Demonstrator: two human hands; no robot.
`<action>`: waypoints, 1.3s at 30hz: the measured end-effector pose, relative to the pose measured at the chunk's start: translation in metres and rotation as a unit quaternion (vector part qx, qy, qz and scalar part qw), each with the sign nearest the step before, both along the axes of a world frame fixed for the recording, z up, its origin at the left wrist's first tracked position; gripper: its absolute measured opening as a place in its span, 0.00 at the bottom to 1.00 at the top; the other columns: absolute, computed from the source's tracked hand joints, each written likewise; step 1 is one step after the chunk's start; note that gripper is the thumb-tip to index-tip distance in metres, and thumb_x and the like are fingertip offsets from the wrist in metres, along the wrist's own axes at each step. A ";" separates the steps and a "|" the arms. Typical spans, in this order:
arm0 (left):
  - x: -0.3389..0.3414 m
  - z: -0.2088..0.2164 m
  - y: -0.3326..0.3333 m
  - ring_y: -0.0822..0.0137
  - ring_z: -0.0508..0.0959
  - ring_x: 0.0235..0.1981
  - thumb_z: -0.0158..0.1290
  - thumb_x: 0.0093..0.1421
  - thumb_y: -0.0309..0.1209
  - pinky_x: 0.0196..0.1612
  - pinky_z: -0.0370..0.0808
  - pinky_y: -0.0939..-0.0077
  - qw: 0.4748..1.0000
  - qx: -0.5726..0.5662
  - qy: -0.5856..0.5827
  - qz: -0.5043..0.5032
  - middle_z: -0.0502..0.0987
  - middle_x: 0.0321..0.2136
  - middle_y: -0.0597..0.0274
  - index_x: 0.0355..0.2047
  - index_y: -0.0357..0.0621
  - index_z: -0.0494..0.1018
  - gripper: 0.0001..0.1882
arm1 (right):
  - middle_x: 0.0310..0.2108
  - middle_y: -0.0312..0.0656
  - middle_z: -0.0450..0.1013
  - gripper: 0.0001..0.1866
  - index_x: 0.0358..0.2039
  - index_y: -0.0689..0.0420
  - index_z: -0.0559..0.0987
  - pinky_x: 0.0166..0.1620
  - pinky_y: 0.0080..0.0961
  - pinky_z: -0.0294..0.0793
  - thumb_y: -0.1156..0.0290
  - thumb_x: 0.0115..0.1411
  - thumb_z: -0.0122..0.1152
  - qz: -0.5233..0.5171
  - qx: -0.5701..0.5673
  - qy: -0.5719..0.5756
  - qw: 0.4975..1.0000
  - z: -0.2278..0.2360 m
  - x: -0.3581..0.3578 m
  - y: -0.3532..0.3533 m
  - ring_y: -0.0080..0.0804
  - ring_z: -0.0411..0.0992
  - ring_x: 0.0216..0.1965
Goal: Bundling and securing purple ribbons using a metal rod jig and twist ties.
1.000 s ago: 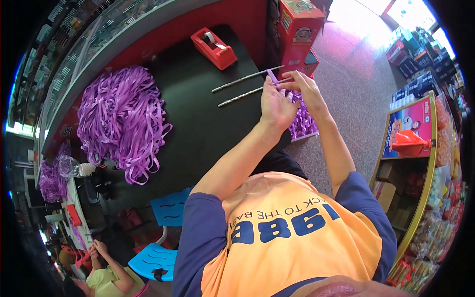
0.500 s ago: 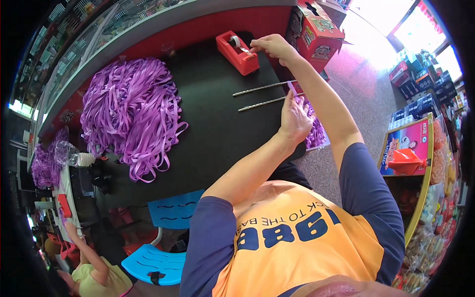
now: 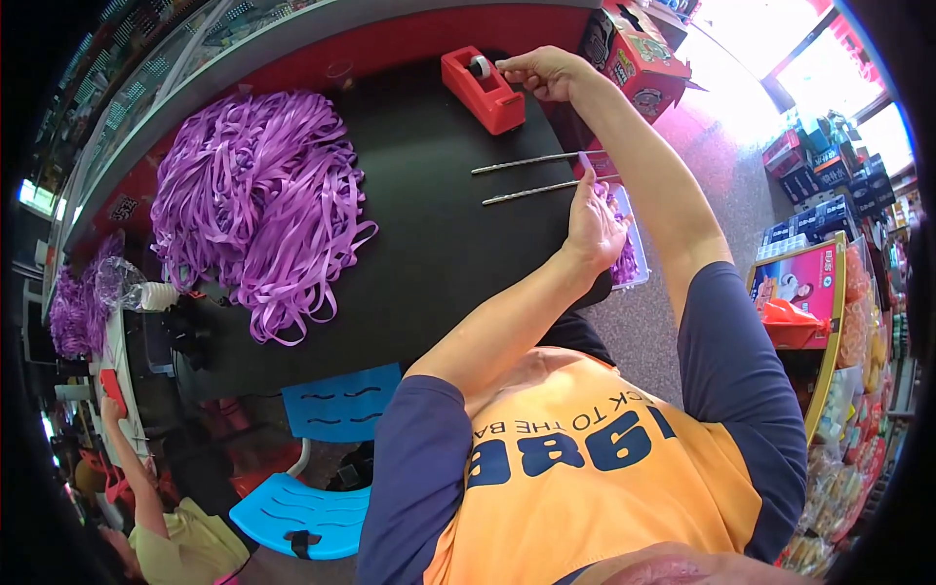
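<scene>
1. The tabletop (image 3: pixel 419 263) is topped at ten o'clock by a large heap of purple ribbon (image 3: pixel 253 205), piled in loose loops.
2. At one o'clock two metal rods (image 3: pixel 517 166) are laid nearly parallel, their far ends reaching past the edge; a purple strip (image 3: pixel 585 162) is set across them.
3. The left hand (image 3: pixel 598 222) is held at two o'clock, its fingertips raised to the strip – whether the strip is gripped cannot be told.
4. The right hand (image 3: pixel 546 71) is stretched toward twelve o'clock, thumb and forefinger pinched together beside the tape roll (image 3: pixel 479 67) of a red tape dispenser (image 3: pixel 497 105); whether any tape is caught between them cannot be made out.
5. At three o'clock more purple ribbon is held in a pale tray (image 3: pixel 642 278), partly hidden by the left hand.
6. At seven o'clock a blue chair (image 3: pixel 341 405) is seen; at eight, a small red object (image 3: pixel 112 388) is reached by a co-worker's hand (image 3: pixel 114 410).
</scene>
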State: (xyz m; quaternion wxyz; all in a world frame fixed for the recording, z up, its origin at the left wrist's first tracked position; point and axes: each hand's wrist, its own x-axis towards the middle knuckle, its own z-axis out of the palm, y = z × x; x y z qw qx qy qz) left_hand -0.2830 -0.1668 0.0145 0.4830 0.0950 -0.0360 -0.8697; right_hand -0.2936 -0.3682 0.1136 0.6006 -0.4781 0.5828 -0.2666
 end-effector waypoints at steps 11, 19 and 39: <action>0.002 -0.007 -0.001 0.56 0.28 0.68 0.35 0.64 0.55 0.65 0.28 0.48 1.000 -0.012 0.007 -0.008 0.31 0.68 0.62 0.66 0.56 0.39 0.36 | 0.21 0.27 0.74 0.10 0.28 0.54 0.82 0.20 0.12 0.48 0.63 0.50 0.70 -0.003 0.032 -0.043 0.999 -0.027 -0.019 0.043 0.10 0.54 0.16; 0.007 -0.002 -0.001 0.58 0.35 0.68 0.34 0.64 0.55 0.65 0.31 0.52 1.000 -0.014 0.011 -0.003 0.37 0.68 0.65 0.65 0.57 0.45 0.33 | 0.20 0.35 0.76 0.09 0.25 0.60 0.83 0.18 0.15 0.54 0.67 0.47 0.68 -0.006 -0.139 0.036 0.990 -0.036 -0.009 0.048 0.14 0.61 0.15; 0.001 -0.009 0.000 0.68 0.63 0.43 0.51 0.61 0.35 0.53 0.56 0.62 0.998 -0.001 -0.065 0.008 0.69 0.39 0.69 0.38 0.54 0.67 0.07 | 0.29 0.35 0.76 0.10 0.36 0.61 0.81 0.38 0.18 0.73 0.72 0.54 0.62 0.179 -0.168 0.150 0.958 -0.008 -0.133 0.154 0.19 0.73 0.32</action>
